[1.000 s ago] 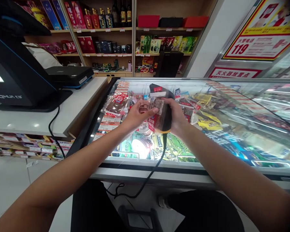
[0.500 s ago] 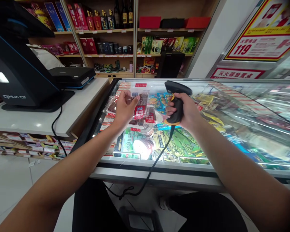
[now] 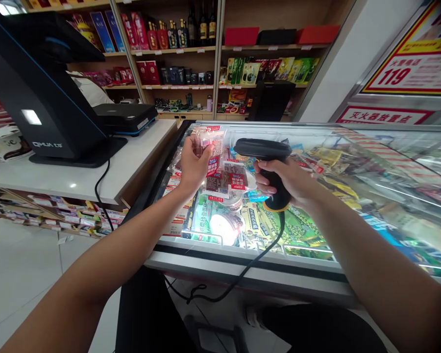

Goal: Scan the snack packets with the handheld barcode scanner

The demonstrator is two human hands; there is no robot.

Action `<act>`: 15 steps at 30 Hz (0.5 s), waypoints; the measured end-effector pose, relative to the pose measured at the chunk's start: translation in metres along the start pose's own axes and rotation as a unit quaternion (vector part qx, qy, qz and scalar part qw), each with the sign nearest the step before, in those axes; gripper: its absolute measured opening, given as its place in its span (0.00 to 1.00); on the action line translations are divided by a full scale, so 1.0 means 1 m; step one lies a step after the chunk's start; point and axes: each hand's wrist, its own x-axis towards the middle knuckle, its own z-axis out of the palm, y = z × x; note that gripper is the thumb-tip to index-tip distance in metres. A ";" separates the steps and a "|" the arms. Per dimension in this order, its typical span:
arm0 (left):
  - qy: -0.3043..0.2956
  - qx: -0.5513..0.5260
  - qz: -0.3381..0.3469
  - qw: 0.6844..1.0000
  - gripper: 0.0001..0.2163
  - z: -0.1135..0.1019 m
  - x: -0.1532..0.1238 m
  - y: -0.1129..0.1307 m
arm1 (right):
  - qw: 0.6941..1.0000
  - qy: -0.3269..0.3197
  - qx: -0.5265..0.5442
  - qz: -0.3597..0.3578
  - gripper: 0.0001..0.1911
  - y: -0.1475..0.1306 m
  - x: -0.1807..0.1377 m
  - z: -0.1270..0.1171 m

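Observation:
My left hand [image 3: 195,164] pinches a clear snack packet [image 3: 213,152] with a red label and a barcode, raised above the freezer's glass top. Below it, another red-labelled packet [image 3: 237,177] with dark contents lies on the glass. A black and yellow barcode scanner [image 3: 275,184] is gripped in my right hand [image 3: 284,179], its fingers wrapped round the handle. The scanner's head points left, towards the packet, with a gap between them. From the bottom of the handle a black cable [image 3: 255,260] droops over the freezer's front edge.
Under the glass of the chest freezer [image 3: 253,272] are many coloured packages. To the left, a white counter [image 3: 132,159] carries a black checkout terminal [image 3: 68,130] and a flat black scale [image 3: 127,117]. Behind stand shelves [image 3: 172,50] of bottles and boxes.
My right hand has turned the scanner so its head points left and sits lower, nearer the packet. The left hand has tilted the packet slightly. The whole view has shifted a little left.

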 end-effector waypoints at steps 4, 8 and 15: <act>-0.004 0.006 -0.006 1.000 0.11 0.000 -0.001 0.002 | 1.000 0.002 -0.002 0.001 0.12 0.002 0.000 -0.002; -0.004 0.016 -0.004 1.000 0.12 0.001 -0.003 0.004 | 1.000 -0.011 -0.021 -0.005 0.12 0.000 -0.001 0.000; -0.025 0.040 0.019 0.999 0.13 0.000 -0.001 -0.007 | 0.999 -0.011 -0.035 -0.016 0.16 -0.003 -0.004 0.005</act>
